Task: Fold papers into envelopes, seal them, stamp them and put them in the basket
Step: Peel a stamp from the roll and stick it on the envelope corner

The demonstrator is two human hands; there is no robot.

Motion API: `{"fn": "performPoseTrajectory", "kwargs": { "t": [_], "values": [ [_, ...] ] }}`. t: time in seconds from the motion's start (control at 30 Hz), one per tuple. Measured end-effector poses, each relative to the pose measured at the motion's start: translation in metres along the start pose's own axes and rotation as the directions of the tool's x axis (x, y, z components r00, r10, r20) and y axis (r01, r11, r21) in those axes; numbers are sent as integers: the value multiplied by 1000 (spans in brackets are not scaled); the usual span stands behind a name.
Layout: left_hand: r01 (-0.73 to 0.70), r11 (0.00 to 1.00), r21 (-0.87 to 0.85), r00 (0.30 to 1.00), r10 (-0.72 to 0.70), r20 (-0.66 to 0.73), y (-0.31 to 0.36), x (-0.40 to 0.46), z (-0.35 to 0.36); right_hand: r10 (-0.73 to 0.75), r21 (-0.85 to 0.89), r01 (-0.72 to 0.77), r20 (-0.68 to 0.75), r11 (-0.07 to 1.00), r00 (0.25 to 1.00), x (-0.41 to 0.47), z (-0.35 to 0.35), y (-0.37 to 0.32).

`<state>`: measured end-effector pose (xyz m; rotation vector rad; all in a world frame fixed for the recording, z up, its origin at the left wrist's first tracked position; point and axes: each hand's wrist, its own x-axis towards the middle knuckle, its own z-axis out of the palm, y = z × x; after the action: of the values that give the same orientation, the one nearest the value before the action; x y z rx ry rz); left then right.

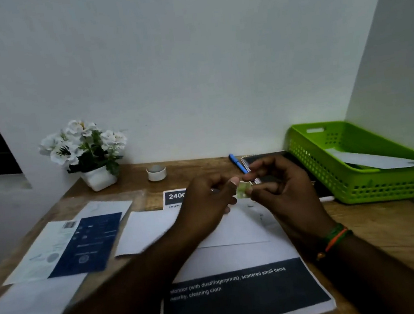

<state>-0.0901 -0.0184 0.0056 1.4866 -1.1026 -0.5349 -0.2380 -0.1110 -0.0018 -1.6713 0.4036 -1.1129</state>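
The fingers [233, 181] of both hands pinch one small green stamp [243, 189] above the white envelope [237, 227] on the surface [378, 225]; uneven pull may tear or misplace it, away from the green basket [359, 186].

The left hand [203, 203] hides part of the "2400" label [175, 197]; the foreground arms are blurred.

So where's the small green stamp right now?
In the head view, the small green stamp is pinched between the left hand and right hand, above the white envelope.
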Motion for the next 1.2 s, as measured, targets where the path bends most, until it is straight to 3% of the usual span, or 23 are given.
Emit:
{"fn": "performPoseTrajectory", "kwargs": {
  "t": [0.13, 0.53, 0.63, 0.83, 1.0, 1.2],
  "values": [
    [32, 984, -173, 999, -31, 9, -1, -6, -6, 20, 16, -20, 10, 1000, 1000, -2, 2, -6],
    [17, 978, -207, 999, -23, -27, 8, -16, -8, 62, 119, -61, -5, 991, 998, -1, 3, -8],
    [-3, 990, -139, 1000, -1, -31, 9, -16, -8, 96, 86, -96, 2, 992, 995, -2, 2, -10],
    [0, 987, -162, 1000, 0, 1, 12, -17, -12, 107, -21, -107, 21, 994, 994, -3, 5, -16],
    [28, 967, -252, 999, -32, -12, 12, -16, -12, 183, -15, -182, 15, 983, 983, -3, 1, -18],
    [14, 974, -226, 1000, -19, -19, 13, -15, -14, 234, -3, -234, -20, 972, 972, -2, 0, -21]
  ]
}}
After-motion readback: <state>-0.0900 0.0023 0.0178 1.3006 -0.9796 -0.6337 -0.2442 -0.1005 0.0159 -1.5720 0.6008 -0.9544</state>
